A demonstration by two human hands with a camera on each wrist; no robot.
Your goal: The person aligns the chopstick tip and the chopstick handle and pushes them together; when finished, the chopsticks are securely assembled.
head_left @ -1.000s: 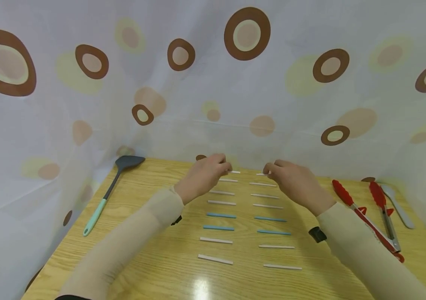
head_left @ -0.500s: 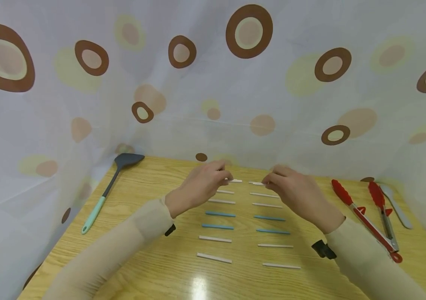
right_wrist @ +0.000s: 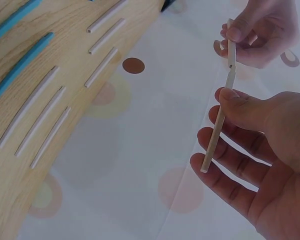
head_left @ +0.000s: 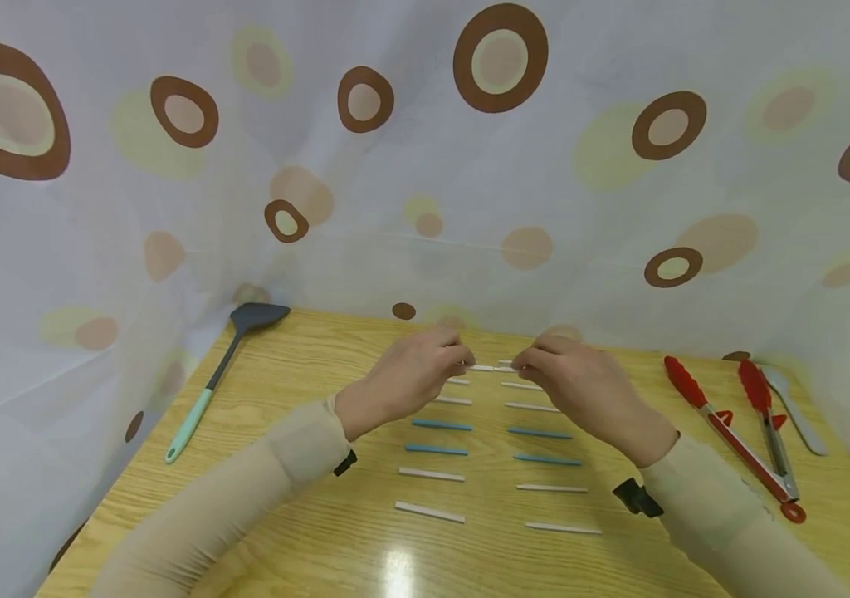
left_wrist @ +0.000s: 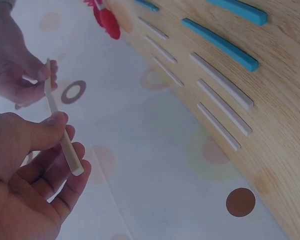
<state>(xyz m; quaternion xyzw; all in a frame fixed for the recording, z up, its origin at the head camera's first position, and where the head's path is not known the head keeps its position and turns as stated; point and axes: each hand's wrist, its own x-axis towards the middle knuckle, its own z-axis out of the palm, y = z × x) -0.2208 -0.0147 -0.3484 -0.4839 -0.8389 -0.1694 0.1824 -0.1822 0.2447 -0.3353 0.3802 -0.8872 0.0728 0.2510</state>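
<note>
In the head view my left hand (head_left: 413,374) and my right hand (head_left: 593,390) face each other over the far part of the table. My left hand pinches a white chopstick half (left_wrist: 70,152) between thumb and fingers. A second, slimmer white chopstick half (right_wrist: 215,132) lies across the fingers of my right hand, with the thumb pressing on it. The two halves meet end to end; whether they are joined cannot be told. Beneath the hands, more white halves (head_left: 432,474) and blue halves (head_left: 442,424) lie in two columns on the table.
A dark turner (head_left: 222,378) with a mint handle lies at the left. Red-tipped tongs (head_left: 731,440) spread at the right, beside a grey utensil (head_left: 794,411). A spotted curtain (head_left: 425,166) hangs behind and beside the wooden table (head_left: 305,531).
Both hands have come from the far ends of the columns slightly nearer and towards each other. The chopstick halves they hold, apart before, now meet at their ends.
</note>
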